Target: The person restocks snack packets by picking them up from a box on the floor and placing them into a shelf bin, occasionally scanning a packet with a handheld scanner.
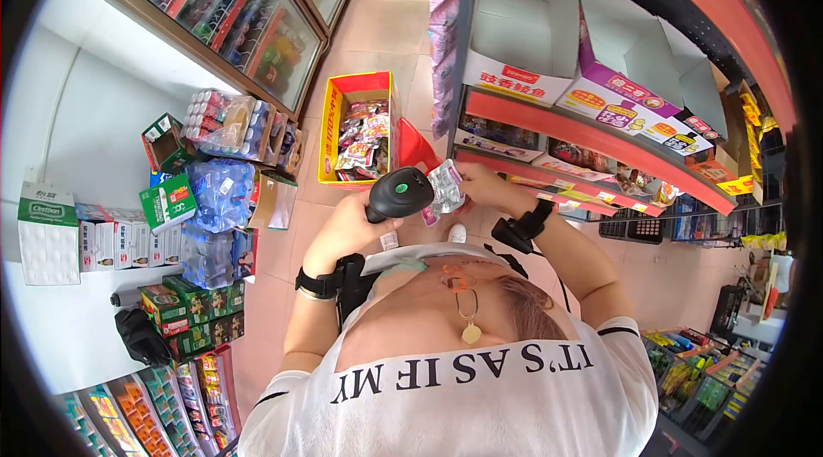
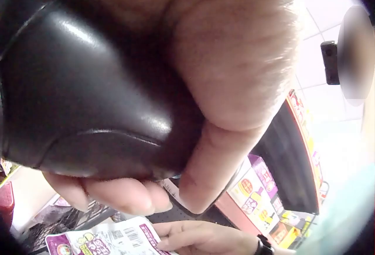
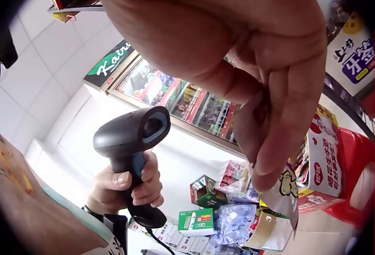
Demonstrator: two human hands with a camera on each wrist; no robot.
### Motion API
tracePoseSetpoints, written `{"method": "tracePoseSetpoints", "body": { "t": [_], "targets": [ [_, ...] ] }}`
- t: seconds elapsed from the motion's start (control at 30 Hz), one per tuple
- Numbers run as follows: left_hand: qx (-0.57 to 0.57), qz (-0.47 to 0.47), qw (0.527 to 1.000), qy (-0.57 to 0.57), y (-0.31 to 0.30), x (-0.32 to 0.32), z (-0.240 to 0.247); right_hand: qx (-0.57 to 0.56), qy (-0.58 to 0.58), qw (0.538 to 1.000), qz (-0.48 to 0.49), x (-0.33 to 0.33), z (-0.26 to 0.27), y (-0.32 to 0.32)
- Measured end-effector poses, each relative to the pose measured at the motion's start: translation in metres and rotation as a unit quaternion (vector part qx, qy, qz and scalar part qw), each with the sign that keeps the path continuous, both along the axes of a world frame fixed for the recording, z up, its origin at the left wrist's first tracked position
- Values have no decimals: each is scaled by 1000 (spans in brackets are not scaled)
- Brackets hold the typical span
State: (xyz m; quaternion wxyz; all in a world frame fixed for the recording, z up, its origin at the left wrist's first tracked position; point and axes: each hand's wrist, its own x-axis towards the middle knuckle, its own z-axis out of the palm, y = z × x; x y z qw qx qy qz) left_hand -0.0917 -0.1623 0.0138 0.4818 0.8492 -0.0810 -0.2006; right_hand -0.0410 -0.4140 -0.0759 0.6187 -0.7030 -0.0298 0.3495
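Note:
My left hand (image 1: 341, 227) grips the handle of a black barcode scanner (image 1: 401, 191), its fingers and thumb wrapped round it in the right wrist view. Just across from the scanner's head, my right hand (image 1: 485, 188) pinches a small snack packet (image 1: 447, 189) by its edge. The packet is silvery with purple print. A barcode shows on the packet (image 2: 111, 240) in the left wrist view, turned up towards the scanner. Only a crumpled part of it shows beneath the right fingers (image 3: 275, 155) in the right wrist view.
A yellow and red carton (image 1: 330, 135) of snack packets stands ahead, beside a red stool-like object (image 1: 416, 147). Shelves with cartons (image 1: 634, 114) line the right. Glass-door fridges (image 1: 231, 11) and stacked drink packs (image 1: 219, 191) stand on the left.

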Motion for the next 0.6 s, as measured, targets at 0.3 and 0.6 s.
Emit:
{"method": "tracePoseSetpoints", "body": {
  "t": [0.3, 0.6],
  "targets": [
    [34, -41, 998, 22, 57, 21, 12, 26, 26, 999, -19, 7, -4, 60],
    [14, 28, 999, 35, 131, 39, -3, 38, 58, 996, -53, 27, -9, 113]
  ]
}}
